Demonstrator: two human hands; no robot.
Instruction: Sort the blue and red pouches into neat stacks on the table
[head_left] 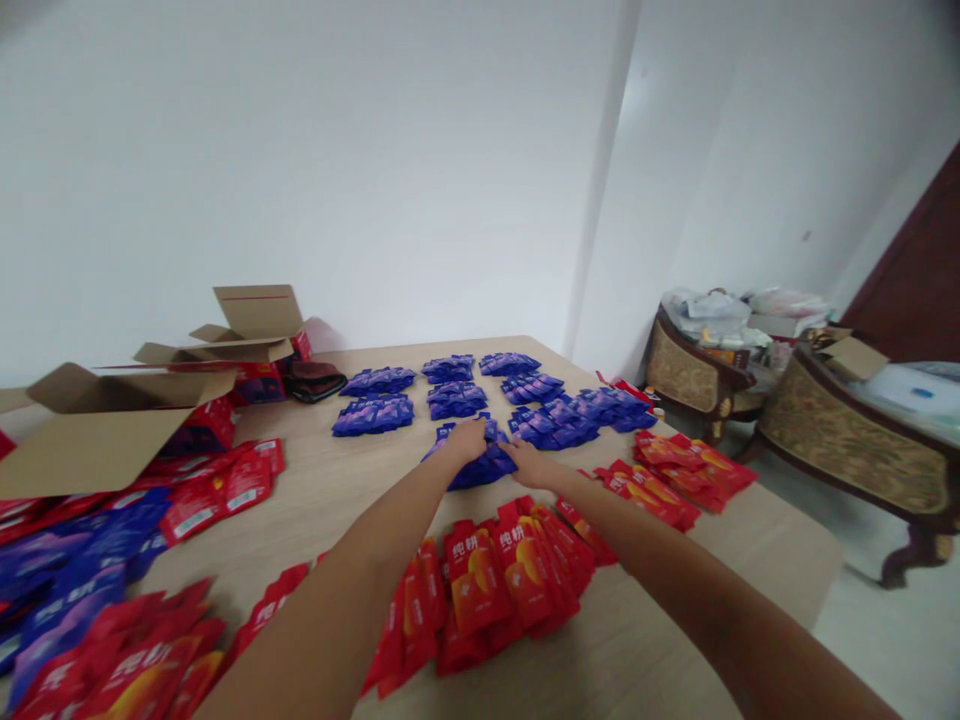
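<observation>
Both arms reach forward over the table to a pile of blue-purple packets [480, 472] in the middle. My left hand [466, 440] is curled over the top left of this pile. At its right side, my right hand [529, 464] has its fingers closed on the packets' edge. The fingertips of both hands are partly hidden among the packets. Nearer to me, red packets with an orange fruit print [517, 570] lie fanned out under and between my forearms. Beyond my hands sit several more blue-purple piles, one of them [457, 400] just behind the held one.
Opened cardboard boxes [97, 430] stand at the left, with a dark pouch [315, 382] beside them. Red packets [232, 490] and blue packets [82, 570] lie loosely there. More red packets [694, 468] lie at the right. Patterned armchairs [855, 430] holding bags stand past the table's right edge.
</observation>
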